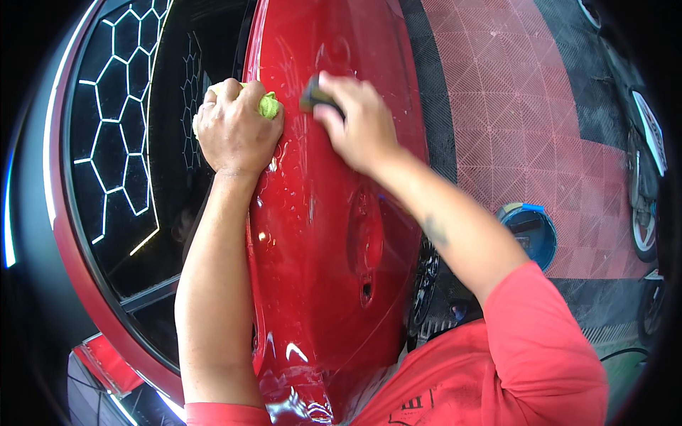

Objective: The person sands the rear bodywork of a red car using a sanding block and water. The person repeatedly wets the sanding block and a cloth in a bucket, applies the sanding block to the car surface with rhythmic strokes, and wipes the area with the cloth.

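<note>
My left hand (238, 131) is closed around a crumpled yellow-green cloth (268, 106) and rests at the upper edge of the red car door (312, 184), beside the dark side window. To the right of it, my right hand (362, 124), slightly blurred, grips a small dark block (311, 94) between thumb and fingers. The block lies on or just over the red panel; I cannot tell how firmly it touches. Wet-looking streaks and drops show on the paint below the hands. Nearer to me is the door-handle recess (368, 245), with a dark hole (366, 290) under it.
The car's dark window (121, 234) reflects hexagonal lights at left. A blue bucket (547, 238) stands on the floor of red and dark grated tiles (497, 106) to the right. Farther right are a wheel (645, 234) and dark objects, partly cut off by the rim.
</note>
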`<move>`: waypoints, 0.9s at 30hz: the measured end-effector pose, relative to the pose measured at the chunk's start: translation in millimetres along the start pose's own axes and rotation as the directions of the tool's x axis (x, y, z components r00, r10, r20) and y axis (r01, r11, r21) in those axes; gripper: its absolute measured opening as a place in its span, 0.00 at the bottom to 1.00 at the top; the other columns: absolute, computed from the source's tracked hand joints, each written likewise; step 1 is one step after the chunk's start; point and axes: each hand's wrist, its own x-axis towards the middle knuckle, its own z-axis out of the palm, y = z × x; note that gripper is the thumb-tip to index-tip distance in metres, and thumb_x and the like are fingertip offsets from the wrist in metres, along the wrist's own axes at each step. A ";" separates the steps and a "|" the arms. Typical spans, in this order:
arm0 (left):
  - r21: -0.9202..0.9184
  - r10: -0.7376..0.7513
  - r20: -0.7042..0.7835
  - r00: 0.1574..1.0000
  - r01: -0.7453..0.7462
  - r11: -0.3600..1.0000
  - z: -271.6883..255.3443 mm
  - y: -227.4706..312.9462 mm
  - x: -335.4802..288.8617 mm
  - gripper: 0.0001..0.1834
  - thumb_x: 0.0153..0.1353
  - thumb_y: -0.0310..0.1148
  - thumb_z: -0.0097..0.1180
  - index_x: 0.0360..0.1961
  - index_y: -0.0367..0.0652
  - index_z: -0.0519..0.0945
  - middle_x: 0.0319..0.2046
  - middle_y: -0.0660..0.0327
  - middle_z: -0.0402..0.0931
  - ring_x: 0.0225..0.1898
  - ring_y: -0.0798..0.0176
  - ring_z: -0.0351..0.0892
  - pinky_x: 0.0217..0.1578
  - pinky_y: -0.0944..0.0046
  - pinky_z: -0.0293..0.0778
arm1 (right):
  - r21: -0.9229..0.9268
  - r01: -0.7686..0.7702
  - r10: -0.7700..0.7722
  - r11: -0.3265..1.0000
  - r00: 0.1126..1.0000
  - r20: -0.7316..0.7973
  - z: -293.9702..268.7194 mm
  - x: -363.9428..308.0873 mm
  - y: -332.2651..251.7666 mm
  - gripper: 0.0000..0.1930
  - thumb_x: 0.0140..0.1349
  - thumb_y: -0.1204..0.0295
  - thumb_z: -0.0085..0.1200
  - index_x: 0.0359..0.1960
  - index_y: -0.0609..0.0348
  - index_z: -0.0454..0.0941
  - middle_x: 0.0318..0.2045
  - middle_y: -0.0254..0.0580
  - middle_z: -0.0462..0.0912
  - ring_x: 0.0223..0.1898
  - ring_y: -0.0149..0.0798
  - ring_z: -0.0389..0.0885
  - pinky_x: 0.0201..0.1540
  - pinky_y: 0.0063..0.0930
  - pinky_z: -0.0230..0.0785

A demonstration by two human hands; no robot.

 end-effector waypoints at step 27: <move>0.006 -0.037 0.054 0.998 0.036 0.999 -4.1 -11.3 -10.2 0.14 0.59 0.46 0.75 0.40 0.51 0.90 0.45 0.60 0.85 0.55 0.49 0.86 0.57 0.44 0.80 | 0.102 -0.066 0.059 0.993 0.996 0.068 5.0 -40.9 -46.7 0.28 0.68 0.64 0.71 0.69 0.57 0.82 0.59 0.49 0.86 0.58 0.59 0.84 0.64 0.54 0.77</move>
